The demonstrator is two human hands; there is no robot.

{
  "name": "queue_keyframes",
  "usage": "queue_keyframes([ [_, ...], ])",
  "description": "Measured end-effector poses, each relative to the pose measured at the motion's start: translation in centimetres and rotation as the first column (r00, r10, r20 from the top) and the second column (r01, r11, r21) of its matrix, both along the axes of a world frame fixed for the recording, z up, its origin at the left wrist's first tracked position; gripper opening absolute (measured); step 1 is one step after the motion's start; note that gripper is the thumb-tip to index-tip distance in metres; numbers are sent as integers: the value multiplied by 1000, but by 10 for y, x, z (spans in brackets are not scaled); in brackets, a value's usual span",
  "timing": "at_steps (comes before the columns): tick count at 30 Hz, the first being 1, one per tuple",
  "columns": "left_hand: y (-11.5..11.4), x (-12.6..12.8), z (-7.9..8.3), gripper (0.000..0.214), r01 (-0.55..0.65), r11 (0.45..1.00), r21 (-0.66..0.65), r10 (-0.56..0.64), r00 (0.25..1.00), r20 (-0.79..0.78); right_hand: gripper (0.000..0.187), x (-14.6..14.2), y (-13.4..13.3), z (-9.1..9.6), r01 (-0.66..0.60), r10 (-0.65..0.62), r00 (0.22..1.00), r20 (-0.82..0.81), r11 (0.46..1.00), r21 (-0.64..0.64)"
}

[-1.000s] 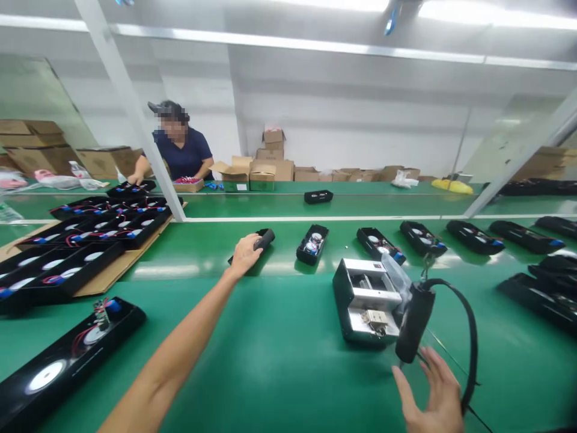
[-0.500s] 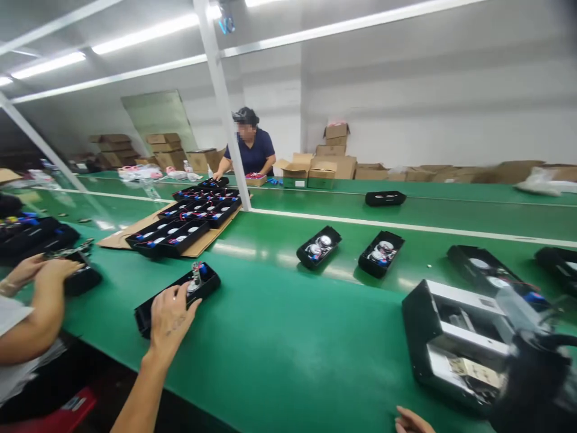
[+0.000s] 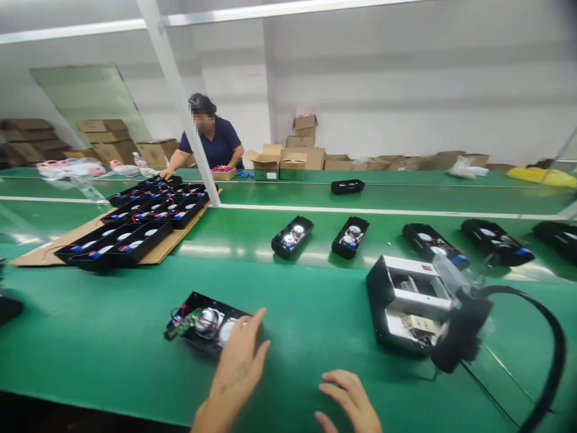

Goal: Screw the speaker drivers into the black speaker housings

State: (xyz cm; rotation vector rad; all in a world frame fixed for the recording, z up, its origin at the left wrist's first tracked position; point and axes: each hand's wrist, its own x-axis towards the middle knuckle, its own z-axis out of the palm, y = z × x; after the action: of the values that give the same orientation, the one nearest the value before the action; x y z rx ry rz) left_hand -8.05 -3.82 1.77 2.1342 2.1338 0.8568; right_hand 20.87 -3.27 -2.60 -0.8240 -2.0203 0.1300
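A black speaker housing (image 3: 216, 349) lies on the green bench in front of me, open side up. Inside it are white round speakers, and a green circuit board (image 3: 187, 325) with wires sits at its left end. My left hand (image 3: 238, 355) grips the housing's right end, its hidden fingers over the far part and the thumb apart. To the right, my right hand (image 3: 349, 400) hovers low over the bench, holding nothing, with fingers curved and apart.
At right stands a black-and-silver machine (image 3: 378, 300) beside a black device with a thick cable (image 3: 554, 337). More housings (image 3: 293, 236) line the green surface beyond. At left, several housings rest on cardboard (image 3: 36, 255). Behind a white post (image 3: 180, 90), a person (image 3: 219, 141) reaches toward them.
The housing has moved right with my left hand and turned, its circuit board end now at left. My right hand has come further into view. The view has swung right.
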Motion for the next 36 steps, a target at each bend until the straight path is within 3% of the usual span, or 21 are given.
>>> queue_keyframes([
  [2, 1, 39, 8, 55, 237, 971, 22, -238, 968, 77, 23, -23, 0, 13, -53, 48, 997, 56, 994, 93],
  [4, 0, 62, 23, 52, 434, 901, 27, -431, 884, 179, 25, -38, 1, 22, -54, 43, 992, 115, 994, 100],
  [7, 2, 65, 49, 39, 547, 827, 129, -558, 772, 304, 27, -38, 8, 29, -37, 39, 974, 221, 999, -11],
  [9, 7, 53, 61, 32, 493, 846, 201, -533, 778, 334, 35, -21, 14, 34, -67, 90, 946, 311, 994, -83],
  [11, 11, 34, 63, 27, 395, 896, 201, -443, 822, 358, 38, 4, 21, 41, -99, 148, 916, 372, 984, -149],
  [16, 5, -7, 33, 21, 234, 968, 87, -249, 883, 398, 26, 51, 27, 67, 24, 94, 926, 367, 953, -303],
  [18, 0, -15, 20, 21, 211, 976, 51, -213, 892, 399, 20, 46, 24, 75, 47, 55, 941, 334, 956, -291],
  [21, -4, -15, 8, 21, 204, 979, 1, -186, 892, 412, 27, 11, 19, 76, -39, 107, 955, 278, 970, -241],
  [24, -2, -10, 4, 22, 226, 974, -26, -194, 884, 425, 37, -34, 22, 70, -135, 198, 949, 245, 958, -252],
  [27, 2, -6, 3, 22, 250, 968, -18, -217, 871, 440, 32, -59, 34, 67, -174, 228, 964, 138, 931, -322],
  [31, 3, -1, 4, 22, 229, 974, 3, -205, 867, 455, 7, -50, 50, 75, -70, 3, 990, -138, 876, -478],
  [33, 2, 2, 6, 22, 231, 973, 28, -219, 866, 450, 6, -36, 54, 79, -51, -66, 978, -200, 847, -529],
  [36, 3, 9, 10, 36, 323, 945, 51, -316, 865, 388, 8, -18, 53, 81, -147, 127, 989, -74, 898, -414],
])
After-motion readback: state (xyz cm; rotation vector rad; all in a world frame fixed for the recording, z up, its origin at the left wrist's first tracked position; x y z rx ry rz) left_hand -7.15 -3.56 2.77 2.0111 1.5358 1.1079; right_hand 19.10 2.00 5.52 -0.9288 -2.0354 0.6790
